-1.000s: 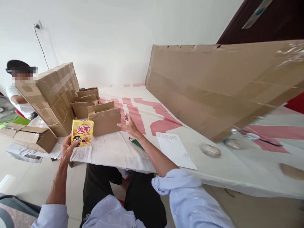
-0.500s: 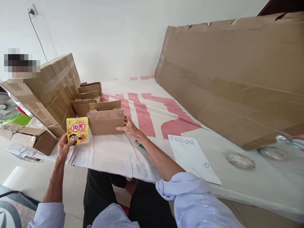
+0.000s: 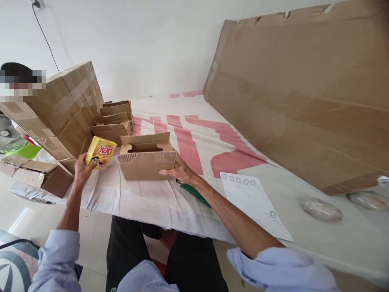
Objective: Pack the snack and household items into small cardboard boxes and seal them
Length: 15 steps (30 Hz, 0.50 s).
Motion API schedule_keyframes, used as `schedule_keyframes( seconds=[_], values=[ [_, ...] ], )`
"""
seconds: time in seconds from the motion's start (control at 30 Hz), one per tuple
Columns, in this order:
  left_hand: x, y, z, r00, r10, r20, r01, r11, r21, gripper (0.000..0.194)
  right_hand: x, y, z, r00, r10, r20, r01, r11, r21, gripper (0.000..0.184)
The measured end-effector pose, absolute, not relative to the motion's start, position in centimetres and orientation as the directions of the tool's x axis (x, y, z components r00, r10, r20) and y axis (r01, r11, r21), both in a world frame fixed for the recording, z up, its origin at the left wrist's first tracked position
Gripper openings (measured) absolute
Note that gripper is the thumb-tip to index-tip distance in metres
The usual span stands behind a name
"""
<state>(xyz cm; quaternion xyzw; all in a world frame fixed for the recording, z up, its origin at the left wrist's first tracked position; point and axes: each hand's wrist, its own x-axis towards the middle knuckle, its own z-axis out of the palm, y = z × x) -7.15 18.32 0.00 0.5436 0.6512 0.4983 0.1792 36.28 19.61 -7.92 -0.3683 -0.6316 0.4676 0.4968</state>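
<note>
Over patterned cloth (image 3: 146, 200) by a wall (image 3: 152, 44), left hand (image 3: 82, 168) clasps a yellow box (image 3: 103, 151), right hand (image 3: 182, 171) a carton (image 3: 142, 167).

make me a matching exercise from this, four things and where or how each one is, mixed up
1. snack box
2. open carton
3. paper sheet
4. tablecloth

A. white with red shapes
B. held at one end by the right hand
C. yellow, in the left hand
D. marked with small drawn outlines

Pairs: 1-C, 2-B, 3-D, 4-A
</note>
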Motion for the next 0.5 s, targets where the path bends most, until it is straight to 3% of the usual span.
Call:
schedule_keyframes(
  seconds=[0.2,0.37,0.5],
  values=[
    [-4.0,27.9,1.5,-0.103,0.939,0.328,0.694,-0.169,0.700,0.035,35.0,15.8,-8.2,-0.332,0.917,0.219,-0.006,0.230,-0.973,0.118],
    [-2.7,31.0,3.3,-0.077,0.912,0.403,0.713,-0.232,0.662,0.051,33.0,15.4,-8.6,-0.355,0.899,0.258,-0.036,0.262,-0.964,0.127],
    [-4.2,26.6,4.7,-0.190,0.822,0.537,0.686,-0.280,0.672,0.056,31.9,16.9,-9.4,-0.347,0.885,0.310,-0.042,0.316,-0.948,0.129]
  ],
)
